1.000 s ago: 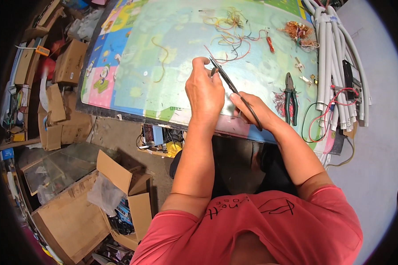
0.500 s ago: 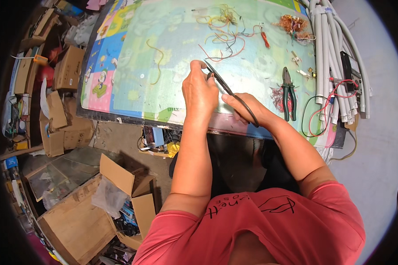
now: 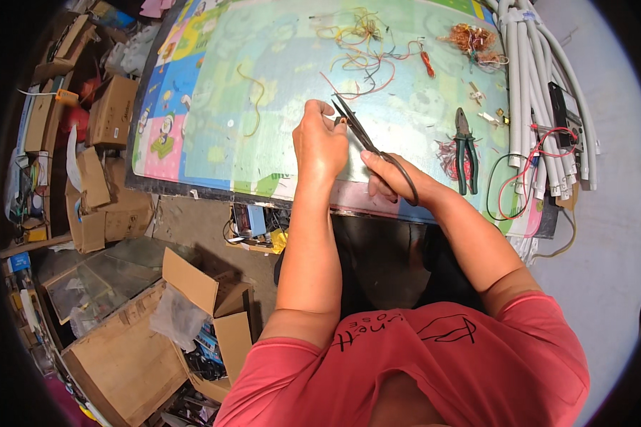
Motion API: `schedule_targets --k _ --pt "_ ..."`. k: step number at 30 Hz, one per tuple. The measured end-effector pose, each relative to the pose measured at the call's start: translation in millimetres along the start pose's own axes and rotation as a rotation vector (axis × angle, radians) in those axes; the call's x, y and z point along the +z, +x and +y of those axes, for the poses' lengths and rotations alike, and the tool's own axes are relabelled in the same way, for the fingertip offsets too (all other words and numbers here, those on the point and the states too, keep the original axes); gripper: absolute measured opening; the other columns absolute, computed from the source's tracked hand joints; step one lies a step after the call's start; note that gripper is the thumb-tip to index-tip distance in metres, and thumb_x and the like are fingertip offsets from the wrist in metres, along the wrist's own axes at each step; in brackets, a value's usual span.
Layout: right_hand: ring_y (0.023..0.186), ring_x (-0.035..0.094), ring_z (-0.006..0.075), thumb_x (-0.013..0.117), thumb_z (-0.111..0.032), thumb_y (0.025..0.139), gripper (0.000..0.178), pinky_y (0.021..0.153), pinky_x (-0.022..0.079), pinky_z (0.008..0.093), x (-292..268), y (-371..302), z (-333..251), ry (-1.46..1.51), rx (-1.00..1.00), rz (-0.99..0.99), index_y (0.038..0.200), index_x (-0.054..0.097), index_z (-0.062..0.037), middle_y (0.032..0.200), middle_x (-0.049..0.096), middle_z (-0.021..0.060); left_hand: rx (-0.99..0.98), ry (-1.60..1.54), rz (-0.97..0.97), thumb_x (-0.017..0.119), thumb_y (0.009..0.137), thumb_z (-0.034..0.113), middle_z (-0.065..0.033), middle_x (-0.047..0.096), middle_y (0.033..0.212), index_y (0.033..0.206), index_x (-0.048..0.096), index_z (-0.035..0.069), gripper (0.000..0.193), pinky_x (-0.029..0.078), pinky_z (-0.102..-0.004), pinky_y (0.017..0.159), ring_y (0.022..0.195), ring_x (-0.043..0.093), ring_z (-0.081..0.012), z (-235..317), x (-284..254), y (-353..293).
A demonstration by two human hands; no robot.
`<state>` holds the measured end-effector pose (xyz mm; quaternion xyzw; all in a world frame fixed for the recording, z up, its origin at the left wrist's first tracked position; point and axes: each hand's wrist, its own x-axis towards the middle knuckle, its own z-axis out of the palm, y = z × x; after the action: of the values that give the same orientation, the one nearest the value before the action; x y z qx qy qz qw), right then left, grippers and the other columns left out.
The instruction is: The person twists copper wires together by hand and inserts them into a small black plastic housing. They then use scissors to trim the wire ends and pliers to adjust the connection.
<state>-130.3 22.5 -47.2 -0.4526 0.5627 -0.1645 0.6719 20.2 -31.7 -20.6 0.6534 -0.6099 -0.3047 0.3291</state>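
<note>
My right hand grips a pair of black scissors by its handles, at the near edge of the table. The two blades stand slightly apart and point up and to the left. Next to the blades, my left hand is closed in a pinch. A small coppery bit shows near its fingertips, too small to name. Beyond the hands lies a loose tangle of thin coloured wires, with red and black strands trailing nearer. A single yellowish wire curves on the mat to the left.
Green-handled pliers rest on short wire scraps at right. Farther back are a red wire bundle and a copper wire heap. White tubes and a meter with leads line the right edge. Cardboard boxes stand lower left.
The scissor blades have parted slightly, and my right thumb and fingers have spread a little on the handles. My left hand has shifted only slightly.
</note>
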Motion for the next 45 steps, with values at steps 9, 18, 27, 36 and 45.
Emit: schedule_targets --k 9,18,27,36,45 --pt "0.040 0.036 0.0106 0.041 -0.051 0.093 0.053 0.037 0.028 0.0277 -22 -5 -6 0.397 -0.099 0.122 0.069 0.047 -0.0035 0.053 0.046 0.0047 -0.007 0.084 0.029 0.066 0.075 0.003 -0.0064 0.056 0.065 0.094 0.053 -0.001 0.023 0.045 -0.0301 0.058 0.058 0.055 -0.0155 -11 -8 3" --pt "0.056 0.049 0.0118 0.059 -0.030 0.087 0.030 0.054 0.041 0.0266 -29 7 -5 0.055 -0.450 0.439 0.083 0.051 -0.0010 0.070 0.058 0.0055 -0.127 -0.692 -0.379 0.053 0.083 -0.006 -0.0082 0.061 0.084 0.105 0.048 -0.004 0.023 0.050 -0.0275 0.068 0.071 0.058 -0.0146 -1 -7 0" --pt "0.067 0.047 0.0086 0.066 -0.016 0.081 0.019 0.063 0.040 0.0244 -36 10 -4 0.097 -0.601 0.374 0.090 0.057 -0.0019 0.076 0.057 0.0017 0.087 -0.328 -0.408 0.055 0.079 -0.008 -0.0048 0.056 0.080 0.102 0.050 -0.004 0.024 0.047 -0.0245 0.066 0.070 0.054 -0.0108 8 9 -11" --pt "0.067 0.047 0.0077 0.066 -0.011 0.078 0.017 0.062 0.041 0.0241 -38 7 -8 0.171 -0.706 0.374 0.088 0.055 -0.0013 0.078 0.057 0.0020 0.053 -0.441 -0.340 0.060 0.080 -0.005 -0.0066 0.060 0.079 0.099 0.053 -0.003 0.021 0.047 -0.0243 0.063 0.068 0.055 -0.0109 16 10 -13" --pt "0.067 0.047 0.0080 0.065 -0.012 0.078 0.019 0.061 0.041 0.0242 -37 4 -9 0.142 -0.643 0.404 0.088 0.055 -0.0002 0.077 0.058 0.0033 0.063 -0.422 -0.255 0.063 0.079 -0.006 -0.0082 0.063 0.078 0.096 0.053 -0.003 0.020 0.049 -0.0239 0.062 0.069 0.059 -0.0117 17 13 -15"
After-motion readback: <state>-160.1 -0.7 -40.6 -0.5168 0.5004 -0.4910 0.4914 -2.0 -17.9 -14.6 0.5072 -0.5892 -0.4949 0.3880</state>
